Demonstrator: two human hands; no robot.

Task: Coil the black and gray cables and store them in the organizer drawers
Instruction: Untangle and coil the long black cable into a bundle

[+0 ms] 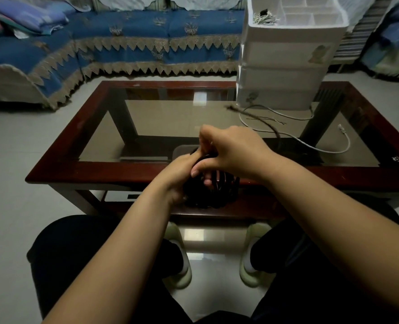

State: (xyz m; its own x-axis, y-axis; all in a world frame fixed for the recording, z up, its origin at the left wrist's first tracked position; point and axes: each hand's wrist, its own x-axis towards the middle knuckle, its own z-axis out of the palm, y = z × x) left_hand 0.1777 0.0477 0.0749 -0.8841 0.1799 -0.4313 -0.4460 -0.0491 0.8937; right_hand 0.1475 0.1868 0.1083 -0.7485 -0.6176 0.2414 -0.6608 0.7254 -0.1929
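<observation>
The person sits at the glass worktop [147,122] with both hands close together over its near edge. The left hand [177,176] holds a bundle of black cable [213,195], with its fingers curled round the loops. The right hand [231,150] is just above it, and its fingers pinch the top of the same black cable. The bundle hangs in the air by the worktop's near edge, not resting on the glass. A gray cable [315,148] lies loose on the right side of the worktop. Near it stands the white organizer [287,66] with stacked drawers and an open tray on top. A blue sofa [123,43] is behind.
</observation>
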